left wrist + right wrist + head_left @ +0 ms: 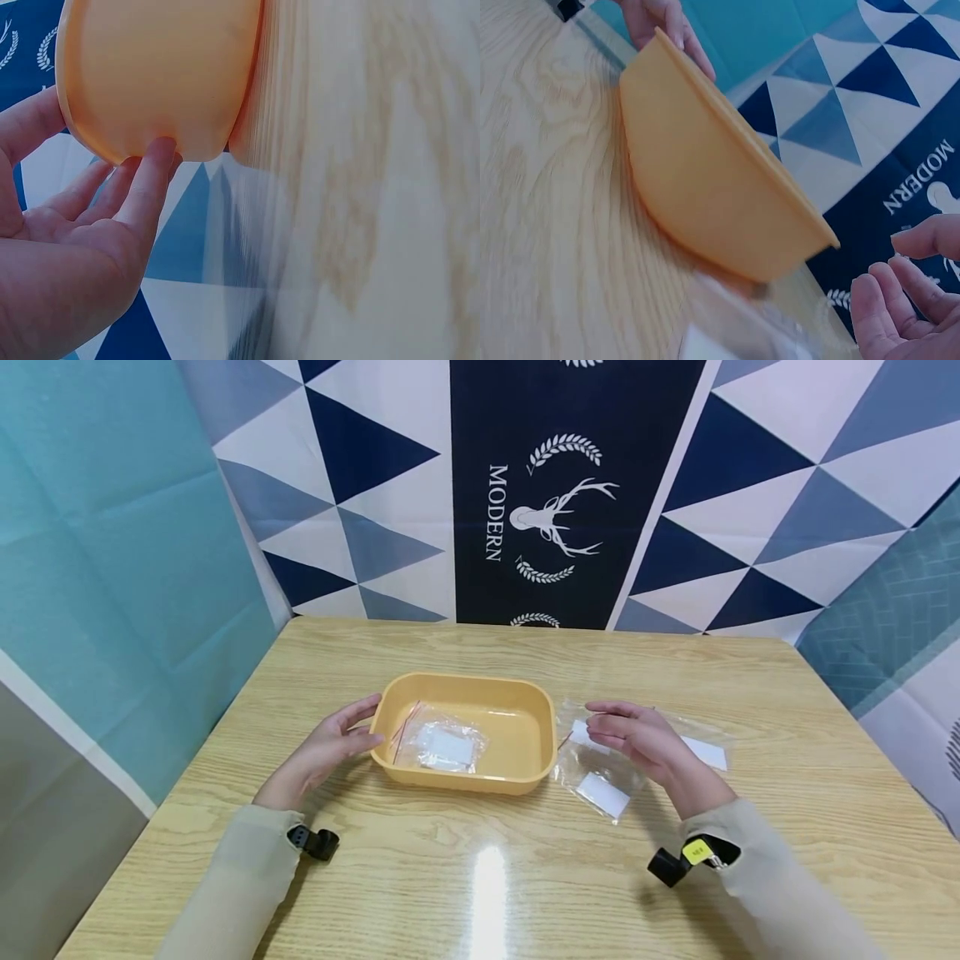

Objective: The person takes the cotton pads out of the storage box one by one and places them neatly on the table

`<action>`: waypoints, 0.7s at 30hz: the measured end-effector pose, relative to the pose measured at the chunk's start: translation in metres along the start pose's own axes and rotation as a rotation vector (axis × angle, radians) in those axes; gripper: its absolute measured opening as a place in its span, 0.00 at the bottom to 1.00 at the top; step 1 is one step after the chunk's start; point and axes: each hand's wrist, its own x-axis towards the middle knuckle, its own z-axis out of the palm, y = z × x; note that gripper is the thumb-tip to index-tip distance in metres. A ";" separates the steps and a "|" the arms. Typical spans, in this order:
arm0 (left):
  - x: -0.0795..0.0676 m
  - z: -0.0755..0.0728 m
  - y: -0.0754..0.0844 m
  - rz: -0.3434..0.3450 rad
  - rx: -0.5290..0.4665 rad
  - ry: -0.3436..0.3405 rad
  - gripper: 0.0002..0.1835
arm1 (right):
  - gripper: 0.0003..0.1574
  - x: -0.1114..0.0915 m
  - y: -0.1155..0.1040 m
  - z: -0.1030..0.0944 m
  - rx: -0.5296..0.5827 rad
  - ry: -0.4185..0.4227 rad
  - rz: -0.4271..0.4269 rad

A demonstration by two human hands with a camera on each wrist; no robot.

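An orange-yellow plastic basin (pixel 465 782) with rounded corners stands on the table. Inside it, toward the left, lies a clear zip bag (pixel 448 748) with a white label. My left hand (pixel 330 745) is at the basin's left end; in the left wrist view its fingertips (pixel 159 150) touch the outer wall. Over the clear bags to the right of the basin hovers my right hand (pixel 636 739), fingers slightly bent, nothing between them. In the right wrist view this hand (pixel 911 311) is apart from the basin, with a blurred clear bag (pixel 735 322) below.
Several clear bags with white labels lie right of the basin, one nearer (pixel 603 795) and one farther right (pixel 707 752). The wood-grain table (pixel 405 877) ends at a patterned cloth (pixel 390 543) behind and a teal cloth (pixel 120 543) on the left.
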 end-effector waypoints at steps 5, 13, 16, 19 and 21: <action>0.000 0.000 0.000 0.011 -0.008 -0.006 0.39 | 0.32 0.008 -0.007 0.017 0.021 0.001 0.022; 0.000 0.001 0.001 0.009 -0.011 -0.008 0.38 | 0.33 0.020 -0.014 0.044 0.034 -0.013 0.040; 0.001 0.001 0.001 0.006 -0.003 -0.007 0.38 | 0.32 0.025 -0.013 0.053 0.035 -0.009 0.043; 0.001 0.001 0.001 0.003 -0.004 -0.006 0.38 | 0.31 0.030 -0.013 0.062 0.037 -0.006 0.051; 0.001 0.000 0.000 0.004 -0.010 -0.007 0.38 | 0.31 0.034 -0.012 0.068 0.040 -0.009 0.053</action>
